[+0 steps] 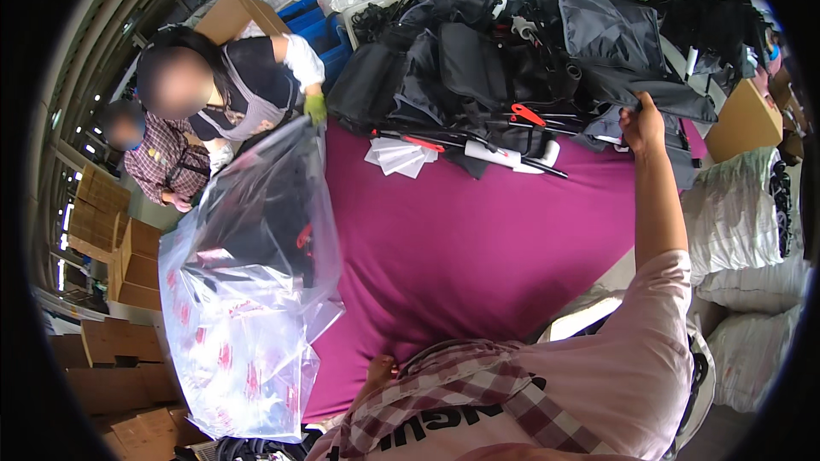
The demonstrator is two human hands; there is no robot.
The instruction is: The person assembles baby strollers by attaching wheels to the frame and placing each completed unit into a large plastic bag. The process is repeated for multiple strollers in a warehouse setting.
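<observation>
My right arm reaches far across the table, and my right hand [645, 126] is closed on the edge of a black fabric piece [670, 101]. That piece lies on the right end of a heap of folded black fabric frames [465, 60]. Close to my body, at the table's near edge, my left hand [381, 369] rests with its fingers curled and nothing visible in them. Left of it, a large clear plastic bag [248, 316] with red print hangs over the table's side, with dark fabric showing inside. A co-worker's green-gloved hand [315, 107] holds the bag's top.
A purple cloth [461, 248] covers the table. White cards [400, 156], a red strap [528, 115] and white tubes [495, 154] lie before the heap. Stuffed white sacks [735, 213] and a cardboard box [747, 122] stand right; more cartons [128, 350] lie left. Another person stands behind the co-worker.
</observation>
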